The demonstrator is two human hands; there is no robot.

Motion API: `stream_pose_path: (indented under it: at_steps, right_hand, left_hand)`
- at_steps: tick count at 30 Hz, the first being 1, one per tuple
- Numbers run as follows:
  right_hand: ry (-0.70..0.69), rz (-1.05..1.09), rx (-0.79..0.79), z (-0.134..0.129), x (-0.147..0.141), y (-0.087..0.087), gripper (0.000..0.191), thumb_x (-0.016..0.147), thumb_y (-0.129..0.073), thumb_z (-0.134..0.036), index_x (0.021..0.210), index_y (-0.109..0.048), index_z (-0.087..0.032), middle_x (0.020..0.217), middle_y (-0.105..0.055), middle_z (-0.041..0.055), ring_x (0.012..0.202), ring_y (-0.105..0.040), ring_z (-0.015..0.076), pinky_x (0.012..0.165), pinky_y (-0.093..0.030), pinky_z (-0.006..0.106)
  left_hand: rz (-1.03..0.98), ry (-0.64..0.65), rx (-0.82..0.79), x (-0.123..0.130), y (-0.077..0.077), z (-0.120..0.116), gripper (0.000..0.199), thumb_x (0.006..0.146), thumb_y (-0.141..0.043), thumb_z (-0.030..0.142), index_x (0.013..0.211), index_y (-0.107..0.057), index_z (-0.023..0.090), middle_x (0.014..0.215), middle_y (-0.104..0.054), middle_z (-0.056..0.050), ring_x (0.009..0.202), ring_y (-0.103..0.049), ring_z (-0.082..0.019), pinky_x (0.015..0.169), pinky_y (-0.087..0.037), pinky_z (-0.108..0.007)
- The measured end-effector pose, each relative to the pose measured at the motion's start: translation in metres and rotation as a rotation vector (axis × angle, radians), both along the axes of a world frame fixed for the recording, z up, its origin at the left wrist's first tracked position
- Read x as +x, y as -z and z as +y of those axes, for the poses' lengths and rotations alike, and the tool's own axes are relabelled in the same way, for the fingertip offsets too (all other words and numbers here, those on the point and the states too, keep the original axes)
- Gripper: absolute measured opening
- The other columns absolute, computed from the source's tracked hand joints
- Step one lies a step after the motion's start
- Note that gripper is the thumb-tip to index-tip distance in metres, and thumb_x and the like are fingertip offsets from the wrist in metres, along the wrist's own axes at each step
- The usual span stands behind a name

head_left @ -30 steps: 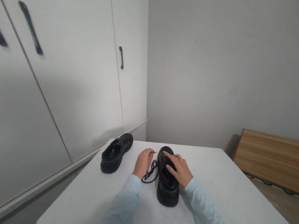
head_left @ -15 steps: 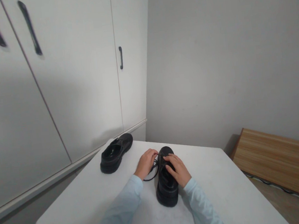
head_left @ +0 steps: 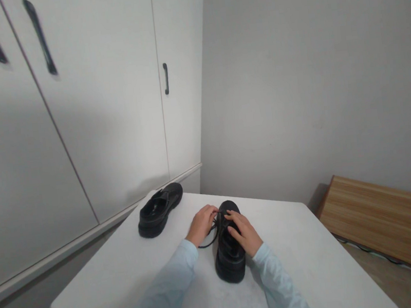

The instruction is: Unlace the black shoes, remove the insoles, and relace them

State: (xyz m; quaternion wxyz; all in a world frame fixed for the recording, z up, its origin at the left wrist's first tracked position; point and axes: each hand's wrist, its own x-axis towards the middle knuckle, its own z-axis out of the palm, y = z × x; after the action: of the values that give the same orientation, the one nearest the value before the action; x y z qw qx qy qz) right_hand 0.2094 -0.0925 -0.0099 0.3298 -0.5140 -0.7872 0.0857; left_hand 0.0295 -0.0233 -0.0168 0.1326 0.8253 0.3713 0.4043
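Note:
A black shoe stands on the white table, its toe pointing away from me. At its left side, my left hand pinches a black shoelace, which loops down onto the table. My right hand rests over the shoe's right side, thumb and fingers bent at the lacing; whether a lace is between those fingertips is too small to tell. Another black shoe sits apart at the table's back left, toe pointing to the back right.
White cabinets with dark handles rise behind the table on the left, and a grey wall stands behind. To the right, beyond the table edge, is a wood-grain board with a cable along its lower edge.

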Motion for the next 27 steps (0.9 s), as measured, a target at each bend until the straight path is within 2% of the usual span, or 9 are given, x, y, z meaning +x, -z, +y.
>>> stream_pose_path:
  at_steps: [8, 14, 20, 27]
  right_hand:
    - [-0.004, 0.002, 0.009, -0.008, -0.005, -0.011, 0.029, 0.088, -0.046, -0.029, 0.115, -0.055, -0.022, 0.122, -0.06, 0.0074, 0.117, -0.05, 0.0223, 0.1, -0.037, 0.043]
    - [0.006, 0.042, -0.012, -0.011, -0.008, -0.023, 0.034, 0.091, -0.041, -0.032, 0.124, -0.048, -0.027, 0.117, -0.063, 0.0024, 0.106, -0.057, 0.0192, 0.092, -0.043, 0.035]
    - [0.104, 0.068, -0.053, -0.005, -0.009, -0.023, 0.033, 0.092, -0.036, -0.032, 0.123, -0.048, -0.027, 0.109, -0.068, 0.0011, 0.101, -0.061, 0.0201, 0.089, -0.046, 0.035]
    - [0.169, 0.056, 0.016, 0.003, -0.012, -0.02, 0.036, 0.09, -0.035, -0.022, 0.124, -0.045, -0.025, 0.098, -0.067, 0.0022, 0.088, -0.065, 0.0188, 0.078, -0.049, 0.031]
  left_hand:
    - [-0.029, 0.018, -0.049, 0.002, -0.001, -0.001, 0.02, 0.087, -0.043, 0.016, 0.089, -0.062, 0.019, 0.087, -0.063, -0.005, 0.084, -0.058, -0.018, 0.077, -0.044, -0.028]
    - [-0.051, 0.011, -0.136, 0.003, -0.001, -0.001, 0.016, 0.084, -0.048, 0.016, 0.092, -0.061, 0.02, 0.089, -0.066, -0.003, 0.086, -0.06, -0.017, 0.08, -0.045, -0.028]
    - [-0.039, -0.036, -0.124, 0.005, 0.001, -0.002, 0.012, 0.083, -0.051, 0.017, 0.09, -0.061, 0.02, 0.087, -0.066, -0.003, 0.084, -0.06, -0.017, 0.078, -0.044, -0.027]
    - [-0.054, -0.062, -0.065, 0.007, 0.002, -0.003, 0.014, 0.084, -0.05, 0.017, 0.088, -0.063, 0.019, 0.087, -0.061, -0.003, 0.082, -0.057, -0.016, 0.078, -0.043, -0.027]
